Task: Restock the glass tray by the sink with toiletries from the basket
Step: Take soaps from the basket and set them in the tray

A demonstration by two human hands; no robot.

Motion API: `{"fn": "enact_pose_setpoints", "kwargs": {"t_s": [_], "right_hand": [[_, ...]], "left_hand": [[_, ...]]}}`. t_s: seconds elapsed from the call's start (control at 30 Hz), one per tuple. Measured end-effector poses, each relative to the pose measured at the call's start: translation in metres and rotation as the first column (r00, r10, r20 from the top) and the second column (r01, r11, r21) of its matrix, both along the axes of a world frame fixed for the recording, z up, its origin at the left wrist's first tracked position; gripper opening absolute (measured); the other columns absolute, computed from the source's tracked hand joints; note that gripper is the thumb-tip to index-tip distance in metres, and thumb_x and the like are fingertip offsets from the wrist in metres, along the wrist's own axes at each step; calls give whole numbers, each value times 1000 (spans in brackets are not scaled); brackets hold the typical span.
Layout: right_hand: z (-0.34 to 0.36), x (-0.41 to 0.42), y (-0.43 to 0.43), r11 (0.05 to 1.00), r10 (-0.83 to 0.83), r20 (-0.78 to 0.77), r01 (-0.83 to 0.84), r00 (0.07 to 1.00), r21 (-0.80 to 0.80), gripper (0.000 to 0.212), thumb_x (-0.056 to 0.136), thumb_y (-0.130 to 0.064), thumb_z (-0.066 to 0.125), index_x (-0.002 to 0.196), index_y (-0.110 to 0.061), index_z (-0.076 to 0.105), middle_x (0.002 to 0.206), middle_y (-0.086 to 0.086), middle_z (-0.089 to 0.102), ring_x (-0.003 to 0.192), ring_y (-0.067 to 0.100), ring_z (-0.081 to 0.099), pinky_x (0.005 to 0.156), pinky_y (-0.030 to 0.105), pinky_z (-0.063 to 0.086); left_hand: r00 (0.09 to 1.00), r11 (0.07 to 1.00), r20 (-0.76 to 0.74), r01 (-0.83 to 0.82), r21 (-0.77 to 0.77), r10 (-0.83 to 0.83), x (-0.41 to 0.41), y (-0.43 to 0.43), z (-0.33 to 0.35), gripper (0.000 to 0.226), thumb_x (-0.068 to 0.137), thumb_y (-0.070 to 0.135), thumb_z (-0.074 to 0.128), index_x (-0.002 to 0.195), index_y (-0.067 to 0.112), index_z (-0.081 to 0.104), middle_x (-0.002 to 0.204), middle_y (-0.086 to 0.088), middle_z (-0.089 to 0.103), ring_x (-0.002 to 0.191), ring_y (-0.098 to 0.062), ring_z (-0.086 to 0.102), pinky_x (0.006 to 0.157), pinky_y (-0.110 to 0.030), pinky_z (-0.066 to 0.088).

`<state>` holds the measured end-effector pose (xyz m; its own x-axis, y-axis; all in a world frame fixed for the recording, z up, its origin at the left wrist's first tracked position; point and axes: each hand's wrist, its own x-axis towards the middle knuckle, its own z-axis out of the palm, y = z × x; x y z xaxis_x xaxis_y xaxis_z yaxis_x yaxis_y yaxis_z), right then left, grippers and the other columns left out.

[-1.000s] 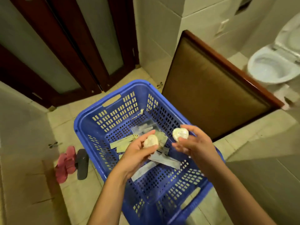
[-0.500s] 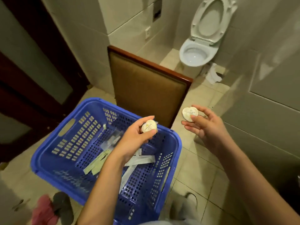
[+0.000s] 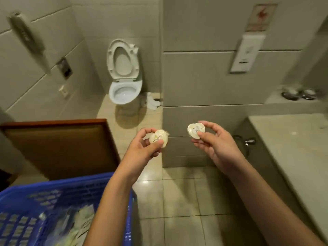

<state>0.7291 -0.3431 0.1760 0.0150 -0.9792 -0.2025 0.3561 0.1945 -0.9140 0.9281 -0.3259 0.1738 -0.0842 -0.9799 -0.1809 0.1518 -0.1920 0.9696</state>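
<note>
Nearest us, at lower left, the blue basket [image 3: 53,201] sits on the floor with blurred packets [image 3: 78,222] lying in it. Above it our left hand [image 3: 142,148] pinches one wrapped round soap [image 3: 158,138] between thumb and fingers, and our right hand [image 3: 216,146] pinches a second soap [image 3: 195,130] the same way, the two well apart over the tiles. Farther off are the counter [image 3: 292,148] at right and the open toilet [image 3: 124,86] by the back wall; we cannot make out the glass tray.

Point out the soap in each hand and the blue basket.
Left-hand soap [image 3: 158,138], head view, middle of its wrapped face.
Right-hand soap [image 3: 196,130], head view, centre of its printed face.
Blue basket [image 3: 74,181], head view, on its far rim.
</note>
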Motion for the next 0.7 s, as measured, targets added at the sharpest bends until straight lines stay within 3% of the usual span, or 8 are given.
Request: {"fn": "enact_pose_setpoints", "kwargs": {"t_s": [0.17, 0.37, 0.47, 0.7], "right_hand": [[14, -126, 74, 987, -152, -13, 152, 988, -48, 25, 87, 8, 51, 98, -13, 58, 88, 13, 66, 61, 15, 69, 64, 22, 58], [14, -288, 209, 883, -469, -47, 468, 882, -31, 25, 85, 8, 55, 103, -10, 58, 86, 13, 67, 64, 19, 70, 61, 23, 58], [12, -347, 279, 786, -618, -36, 617, 786, -23, 25, 85, 7, 56, 104, -10, 59, 83, 11, 71, 68, 21, 70, 66, 25, 58], [0, -422, 412, 409, -913, 9, 912, 409, 38, 19, 88, 3, 54, 100, -11, 60, 92, 12, 69, 74, 24, 66, 67, 25, 57]], "left_hand": [[981, 974, -36, 183, -134, -190, -126, 35, 21, 27, 86, -3, 57, 94, 23, 62, 77, 7, 66, 60, -4, 51, 57, -12, 45], [917, 914, -64, 383, -133, -394, -305, 98, 16, 20, 88, -1, 56, 97, 17, 59, 61, 7, 63, 48, 1, 50, 47, -9, 42], [852, 848, -16, 520, -105, -524, -380, 133, 8, 17, 88, 2, 59, 100, 14, 56, 59, 5, 62, 45, 1, 50, 43, -9, 39], [571, 568, 123, 821, -62, -812, -513, 209, -1, 18, 86, 10, 64, 100, 19, 58, 82, -3, 70, 72, -16, 60, 70, -27, 46]]}}
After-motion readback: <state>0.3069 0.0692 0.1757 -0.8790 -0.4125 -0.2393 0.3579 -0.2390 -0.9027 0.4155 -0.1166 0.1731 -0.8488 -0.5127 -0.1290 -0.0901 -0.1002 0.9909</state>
